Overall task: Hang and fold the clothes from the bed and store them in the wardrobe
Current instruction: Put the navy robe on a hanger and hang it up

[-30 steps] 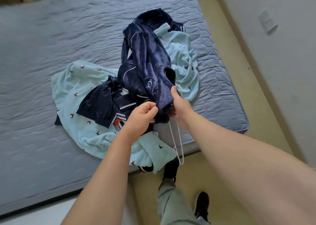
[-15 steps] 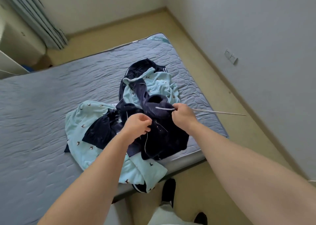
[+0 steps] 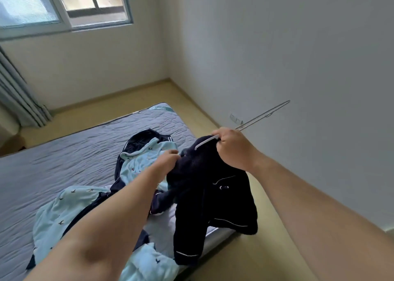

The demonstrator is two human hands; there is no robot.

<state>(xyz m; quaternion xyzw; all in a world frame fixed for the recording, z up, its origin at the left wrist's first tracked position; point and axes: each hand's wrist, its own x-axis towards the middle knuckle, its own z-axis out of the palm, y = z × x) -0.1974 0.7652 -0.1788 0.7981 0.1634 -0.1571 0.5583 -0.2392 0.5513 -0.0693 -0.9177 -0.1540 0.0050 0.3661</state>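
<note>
Right hand [image 3: 233, 150]: fingers curled tight around the hanger [image 3: 264, 116] near its middle. One thin arm of the hanger juts out toward the wall [image 3: 298, 56]; the other, white end lies across the top of the navy garment [image 3: 213, 197].

Left hand [image 3: 168, 160]: fingertips pinch the navy fabric at its upper edge, just beside the white end. Probably this is to spread the neck opening so that arm can slide inside. The fabric is too dark to tell whether it is in yet.

The garment is held up off the bed [image 3: 64, 152] and hangs over the near edge, so its weight pulls it straight.

The light blue garment [image 3: 145, 165], with small bird prints, lies crumpled on the mattress under the left forearm, with more dark clothing beneath it.

No wardrobe in view. Hanging step is mid-way; most of the pile remains.
</note>
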